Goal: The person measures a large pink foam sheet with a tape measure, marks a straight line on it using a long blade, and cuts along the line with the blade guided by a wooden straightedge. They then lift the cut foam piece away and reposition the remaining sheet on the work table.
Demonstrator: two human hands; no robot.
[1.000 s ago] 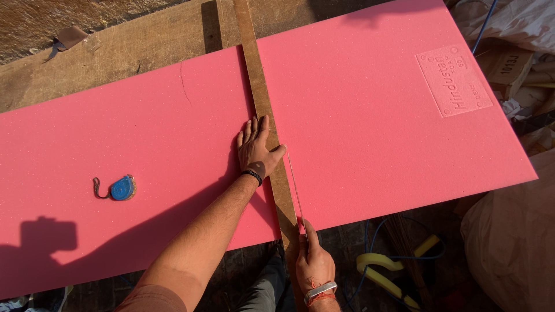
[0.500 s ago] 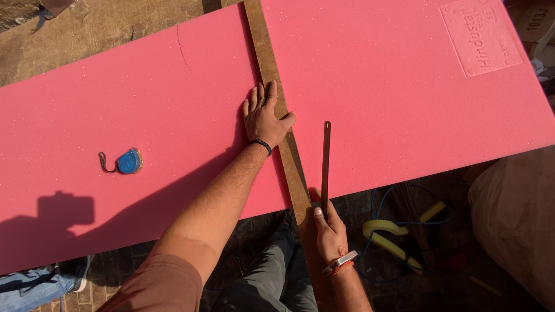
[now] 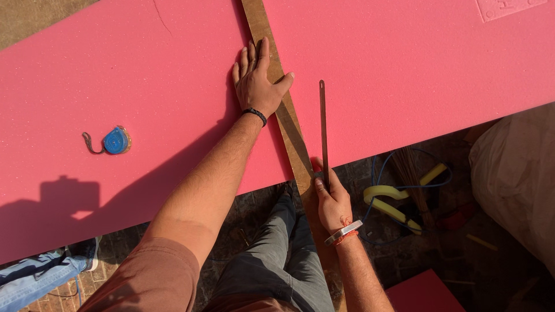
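A person's left hand (image 3: pixel 258 81) presses flat, fingers spread, on a wooden batten (image 3: pixel 277 92) laid across a pink foam board (image 3: pixel 144 86). The right hand (image 3: pixel 332 202) grips a thin blade (image 3: pixel 323 130) just right of the batten. A blue tape measure (image 3: pixel 115 140) lies well left.

Left hand (image 3: pixel 258 81) lies flat, fingers spread, arm outstretched; right hand (image 3: pixel 332 199) is closed in a grip.
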